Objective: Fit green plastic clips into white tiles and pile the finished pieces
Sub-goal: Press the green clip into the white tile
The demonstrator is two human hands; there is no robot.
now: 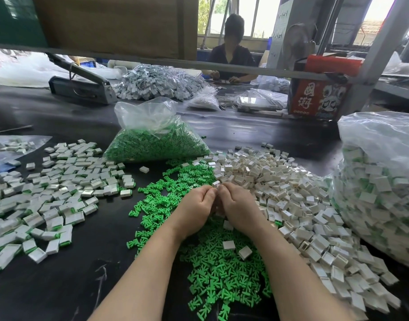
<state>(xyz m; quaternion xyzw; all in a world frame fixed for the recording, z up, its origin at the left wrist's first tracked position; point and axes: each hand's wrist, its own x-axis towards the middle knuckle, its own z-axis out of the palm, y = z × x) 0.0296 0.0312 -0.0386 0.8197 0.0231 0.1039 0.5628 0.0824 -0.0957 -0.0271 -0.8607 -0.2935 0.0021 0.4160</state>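
Fingers pinch boxy white tile.

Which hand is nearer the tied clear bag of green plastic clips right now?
Left. The left hand sits almost directly below the tied clear bag of green plastic clips. The right hand, touching the left, lies a little farther to the bag's right.

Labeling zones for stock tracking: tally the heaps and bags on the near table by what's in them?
Loose heap of green clips: 1
Loose heap of empty white tiles: 1
Loose spread of finished pieces: 1
Bag of green clips: 1
Bag of finished pieces: 1
Total: 5 (3 loose, 2 bagged)
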